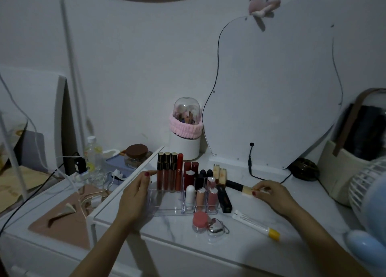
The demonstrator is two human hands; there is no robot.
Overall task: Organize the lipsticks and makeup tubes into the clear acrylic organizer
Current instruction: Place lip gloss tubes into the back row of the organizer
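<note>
Dim marble table [240, 241], organizer [167, 209] edges faint, perhaps concealer [238, 186] in right hand [271, 195].

**Both hands forward, right fingers pinched**

The left hand [133, 195] reaches forward with its palm turned inward, fingers loosely extended and the thumb raised. The right hand [271, 195] extends from the lower right, thumb and fingertips [255, 193] pinched together. Both forearms are bare.

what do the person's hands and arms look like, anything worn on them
Both arms are bare up to the frame edge, with no sleeves, watch, bracelets or rings that I can make out. The left hand and right hand both have dark red polish on the fingernails.
</note>
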